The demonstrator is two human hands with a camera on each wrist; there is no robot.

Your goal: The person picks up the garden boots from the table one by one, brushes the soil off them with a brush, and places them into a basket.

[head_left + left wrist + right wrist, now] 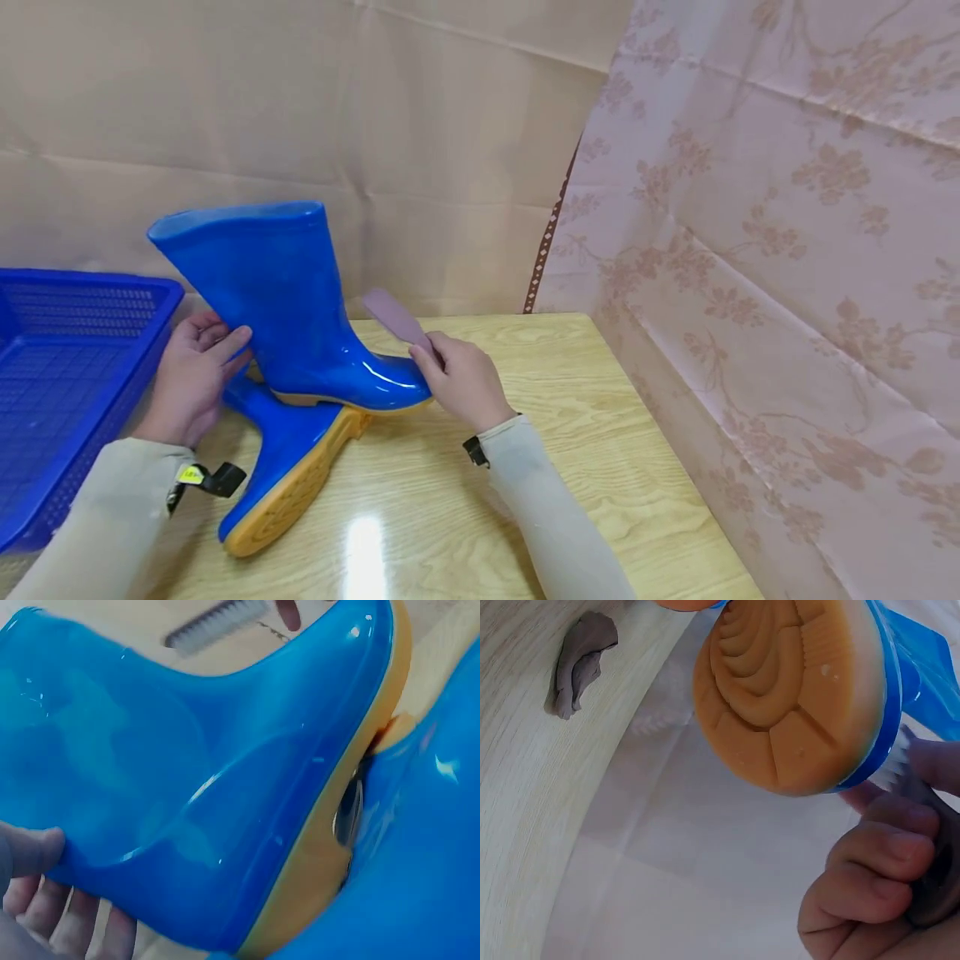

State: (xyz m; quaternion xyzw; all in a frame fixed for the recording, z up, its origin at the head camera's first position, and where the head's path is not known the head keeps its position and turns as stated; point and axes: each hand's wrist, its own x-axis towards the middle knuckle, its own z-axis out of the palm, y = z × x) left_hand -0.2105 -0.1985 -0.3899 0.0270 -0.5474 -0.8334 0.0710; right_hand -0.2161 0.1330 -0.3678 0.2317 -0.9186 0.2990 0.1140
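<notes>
Progress check, as far as I can read it: looks mid-scrub to me. The raised blue rain boot (288,308) is held up over the left part of the surface (600,467), toward the back edge. The left grip (195,375) has it behind the ankle, thumb on the side, fingers round the back. The right grip (468,379) is wrapped round the handle of a mauve scrub brush (393,317), brush head angled over the instep. The second rain boot (292,471) lies on its side below, sole turned toward the surface's right edge, no hand on it. If both get brushed, that one's probably left to do, but I honestly can't tell whether it's been done already. A blue plastic basket (90,312) sits along the left side.

Comparing views: the head cam only gives you the back of the brush. The left wrist cam catches whitish bristles, with a bit of a gap to the boot, so no contact that I can see there. The right wrist cam gets the raised boot's tan sole, tread grooves and a few pale specks (water? suds? no clue), plus a crumpled grey-brown lump (585,664), maybe a rag, near one edge of the surface. The head view doesn't show that lump at all.
</notes>
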